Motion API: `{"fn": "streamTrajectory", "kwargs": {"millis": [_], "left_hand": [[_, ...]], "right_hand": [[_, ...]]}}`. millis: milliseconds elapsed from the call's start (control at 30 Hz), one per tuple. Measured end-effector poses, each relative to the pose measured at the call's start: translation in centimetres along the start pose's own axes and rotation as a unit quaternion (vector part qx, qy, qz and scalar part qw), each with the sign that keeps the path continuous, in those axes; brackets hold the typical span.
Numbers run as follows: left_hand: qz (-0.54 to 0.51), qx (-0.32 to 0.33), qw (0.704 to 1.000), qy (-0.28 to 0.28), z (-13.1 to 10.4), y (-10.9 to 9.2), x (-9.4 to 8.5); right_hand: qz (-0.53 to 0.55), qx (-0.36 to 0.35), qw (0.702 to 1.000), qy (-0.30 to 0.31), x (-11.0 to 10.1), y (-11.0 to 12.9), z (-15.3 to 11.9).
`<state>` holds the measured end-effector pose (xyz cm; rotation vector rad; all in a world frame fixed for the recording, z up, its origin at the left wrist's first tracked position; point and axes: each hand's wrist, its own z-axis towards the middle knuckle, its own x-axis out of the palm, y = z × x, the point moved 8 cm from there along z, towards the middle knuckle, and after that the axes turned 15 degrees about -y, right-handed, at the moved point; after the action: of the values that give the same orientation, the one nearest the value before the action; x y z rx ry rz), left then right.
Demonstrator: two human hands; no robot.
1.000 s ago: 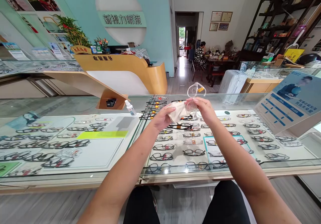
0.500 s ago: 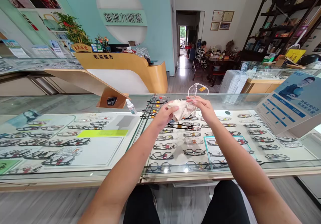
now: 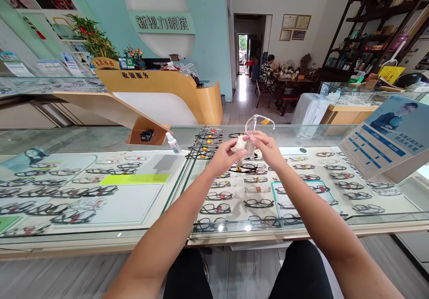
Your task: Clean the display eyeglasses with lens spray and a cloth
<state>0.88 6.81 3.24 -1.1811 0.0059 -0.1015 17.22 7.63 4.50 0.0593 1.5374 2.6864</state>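
Observation:
My left hand [image 3: 224,157] is closed on a bunched cream cloth [image 3: 240,144], held up above the glass counter. Right beside it, my right hand [image 3: 266,146] grips a pair of clear-framed eyeglasses [image 3: 251,122] with an orange tag on one temple. The cloth touches the near part of the frame; my fingers hide just where. Under my hands, a row of dark-framed eyeglasses [image 3: 204,148] lies on the counter top, and a black pair [image 3: 244,169] sits close below the cloth.
A white spray bottle [image 3: 173,143] stands on the glass counter [image 3: 157,232] to the left. Near it is a wooden stand [image 3: 144,127]. A blue-and-white sign [image 3: 382,133] leans at the right. Many eyeglasses lie inside the case. A person [image 3: 267,73] sits at a far table.
The cloth is now bunched smaller in my left hand, against the frame. Both hands have come closer together, the right one with the glasses shifting slightly left. The view has turned a little.

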Motion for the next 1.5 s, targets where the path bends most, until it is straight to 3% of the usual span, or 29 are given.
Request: {"fn": "streamTrajectory", "kwargs": {"millis": [133, 333, 500, 633, 767, 900, 1033, 1267, 1500], "left_hand": [[-0.023, 0.045, 0.998, 0.022, -0.3, -0.8, 0.6], [0.001, 0.054, 0.998, -0.038, -0.5, -0.1, 0.6], [-0.085, -0.041, 0.993, -0.075, -0.3, 1.4, 0.6], [-0.080, -0.147, 0.986, -0.025, -0.6, 2.9, 1.5], [-0.111, -0.175, 0.978, 0.004, -1.1, 3.0, 2.2], [-0.132, -0.180, 0.975, -0.021, -1.3, 2.9, 2.2], [-0.123, -0.177, 0.975, -0.050, -1.2, 2.9, 1.6], [-0.173, -0.226, 0.958, -0.031, -1.6, 2.9, 1.7], [-0.196, -0.181, 0.963, -0.037, -1.5, 1.8, 2.0]], "right_hand": [[0.032, 0.024, 0.999, -0.002, 0.2, -0.4, -0.1], [0.063, 0.043, 0.997, 0.012, 1.1, -0.4, -0.5], [0.059, 0.054, 0.997, 0.013, 1.4, -0.7, -0.8], [0.087, 0.089, 0.992, 0.017, 1.7, -1.3, -1.1], [0.125, 0.144, 0.981, 0.022, 1.9, -2.1, -1.4], [0.146, 0.191, 0.970, 0.031, 2.4, -2.5, -1.8], [0.134, 0.182, 0.973, 0.039, 2.6, -2.0, -1.9], [0.099, 0.184, 0.977, 0.034, 2.0, -1.8, -1.5], [0.067, 0.109, 0.991, 0.033, 1.7, -0.7, -1.3]]}}
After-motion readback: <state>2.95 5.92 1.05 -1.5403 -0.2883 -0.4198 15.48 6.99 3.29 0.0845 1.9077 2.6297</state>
